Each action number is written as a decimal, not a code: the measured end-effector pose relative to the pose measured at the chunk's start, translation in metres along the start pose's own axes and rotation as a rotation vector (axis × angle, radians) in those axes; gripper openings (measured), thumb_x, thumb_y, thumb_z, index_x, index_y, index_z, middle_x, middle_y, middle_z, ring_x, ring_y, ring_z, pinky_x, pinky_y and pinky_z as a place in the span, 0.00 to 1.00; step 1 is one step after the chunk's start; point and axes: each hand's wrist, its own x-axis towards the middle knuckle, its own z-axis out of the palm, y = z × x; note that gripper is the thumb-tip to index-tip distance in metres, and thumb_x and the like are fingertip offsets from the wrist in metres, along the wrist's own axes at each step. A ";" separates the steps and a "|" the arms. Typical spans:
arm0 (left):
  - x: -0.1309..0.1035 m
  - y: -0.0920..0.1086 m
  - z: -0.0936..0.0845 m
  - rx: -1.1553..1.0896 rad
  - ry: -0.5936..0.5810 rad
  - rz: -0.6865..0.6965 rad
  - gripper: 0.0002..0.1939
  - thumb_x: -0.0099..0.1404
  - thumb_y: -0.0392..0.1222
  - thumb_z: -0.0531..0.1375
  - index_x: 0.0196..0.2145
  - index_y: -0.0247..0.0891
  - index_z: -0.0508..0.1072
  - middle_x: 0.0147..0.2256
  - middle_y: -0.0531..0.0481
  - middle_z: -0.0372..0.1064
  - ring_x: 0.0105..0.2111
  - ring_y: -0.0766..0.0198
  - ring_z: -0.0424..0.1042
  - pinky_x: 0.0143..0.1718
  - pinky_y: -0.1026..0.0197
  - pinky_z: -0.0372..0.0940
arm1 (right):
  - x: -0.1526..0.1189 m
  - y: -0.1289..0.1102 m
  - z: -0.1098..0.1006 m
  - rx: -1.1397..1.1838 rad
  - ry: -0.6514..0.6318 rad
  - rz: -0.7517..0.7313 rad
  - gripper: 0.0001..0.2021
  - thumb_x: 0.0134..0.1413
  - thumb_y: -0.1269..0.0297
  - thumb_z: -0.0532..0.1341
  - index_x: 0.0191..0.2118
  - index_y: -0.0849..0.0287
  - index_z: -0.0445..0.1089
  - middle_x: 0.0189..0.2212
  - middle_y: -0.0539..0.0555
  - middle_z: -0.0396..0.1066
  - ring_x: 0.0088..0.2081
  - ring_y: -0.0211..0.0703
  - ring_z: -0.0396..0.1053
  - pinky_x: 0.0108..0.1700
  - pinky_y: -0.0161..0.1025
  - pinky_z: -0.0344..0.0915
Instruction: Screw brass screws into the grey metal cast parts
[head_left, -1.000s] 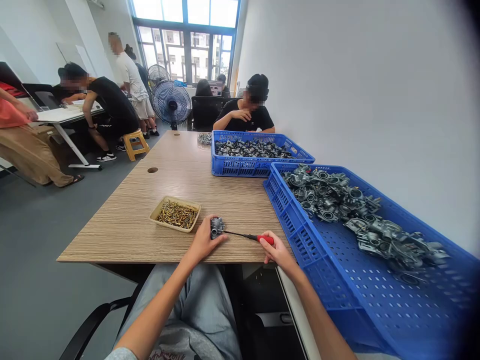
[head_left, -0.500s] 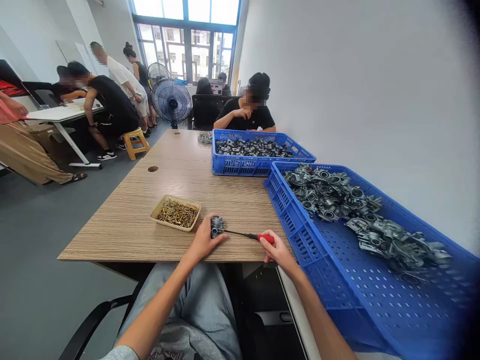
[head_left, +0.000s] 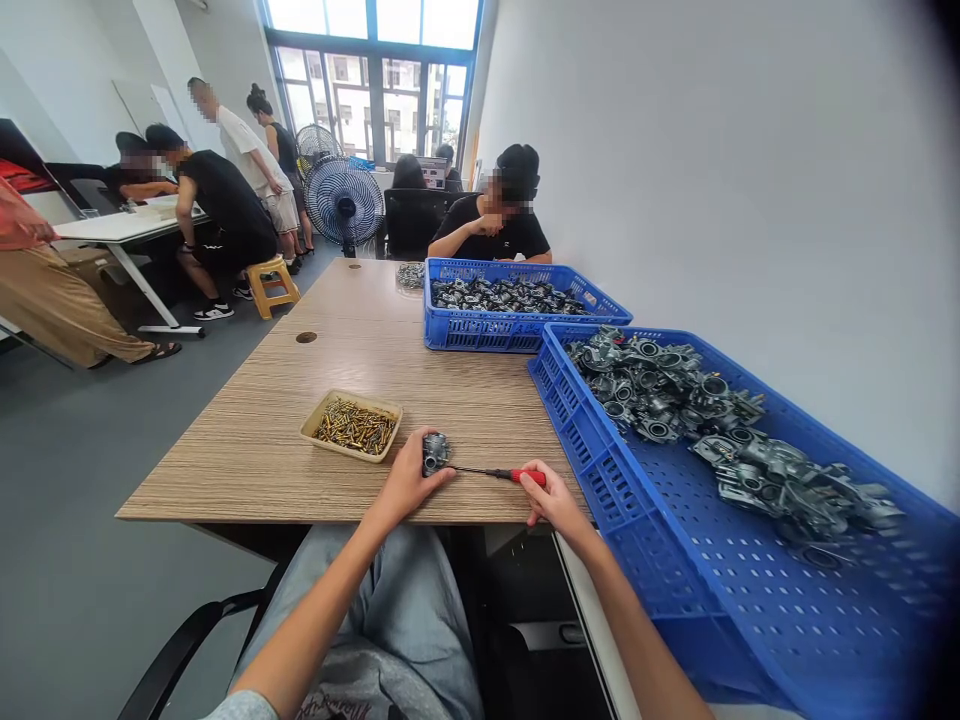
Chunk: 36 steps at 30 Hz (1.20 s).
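Observation:
My left hand [head_left: 409,478] is closed around a small grey metal carburetor [head_left: 435,453] near the front edge of the wood-grain table [head_left: 255,440]. The fingers behind the carburetor are hidden. In my right hand [head_left: 553,496] is the red handle of a screwdriver [head_left: 528,477], gripped with the fingers wrapped round it. Its dark shaft points left, and the tip meets the lower right side of the carburetor; the exact contact spot is too small to make out. Left of the carburetor stands a cream plastic tray [head_left: 309,432] full of small brass-coloured screw-like parts [head_left: 356,427].
A large blue crate [head_left: 637,540] with piled carburetors [head_left: 660,390] stands close to my right arm. Behind it, another blue crate [head_left: 480,332] holds more metal parts. A person [head_left: 491,225] sits at the table's far end. Other people and a standing fan [head_left: 345,205] are farther back.
The screwdriver's handle has shifted very slightly left, and its shaft lies a touch lower at the carburetor. Both my hands keep their grips.

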 end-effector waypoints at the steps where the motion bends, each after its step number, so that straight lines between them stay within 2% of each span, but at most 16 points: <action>1: 0.000 0.000 0.000 0.001 0.001 0.000 0.33 0.64 0.52 0.66 0.61 0.43 0.57 0.57 0.42 0.65 0.58 0.51 0.67 0.61 0.49 0.61 | 0.001 0.000 0.000 0.030 -0.002 0.005 0.21 0.55 0.41 0.64 0.37 0.53 0.62 0.16 0.37 0.49 0.15 0.30 0.45 0.17 0.35 0.69; 6: 0.000 -0.001 0.001 0.004 0.021 0.000 0.33 0.63 0.52 0.67 0.60 0.43 0.58 0.56 0.42 0.66 0.57 0.51 0.67 0.60 0.48 0.61 | 0.001 -0.003 -0.001 0.086 0.010 0.006 0.22 0.55 0.39 0.63 0.37 0.52 0.60 0.15 0.36 0.45 0.15 0.30 0.40 0.17 0.34 0.68; 15: 0.000 0.000 0.000 -0.006 0.015 -0.020 0.34 0.62 0.51 0.68 0.59 0.43 0.58 0.56 0.42 0.66 0.56 0.51 0.67 0.59 0.48 0.62 | -0.004 -0.012 0.001 0.149 0.006 0.010 0.20 0.56 0.42 0.65 0.37 0.53 0.61 0.16 0.36 0.48 0.15 0.29 0.41 0.18 0.33 0.68; 36: 0.000 -0.003 0.001 -0.011 0.011 -0.018 0.35 0.62 0.52 0.68 0.60 0.43 0.58 0.55 0.42 0.66 0.55 0.51 0.68 0.58 0.48 0.62 | -0.001 -0.008 0.000 0.135 -0.013 0.018 0.22 0.56 0.40 0.64 0.38 0.54 0.62 0.16 0.36 0.50 0.14 0.28 0.42 0.17 0.33 0.69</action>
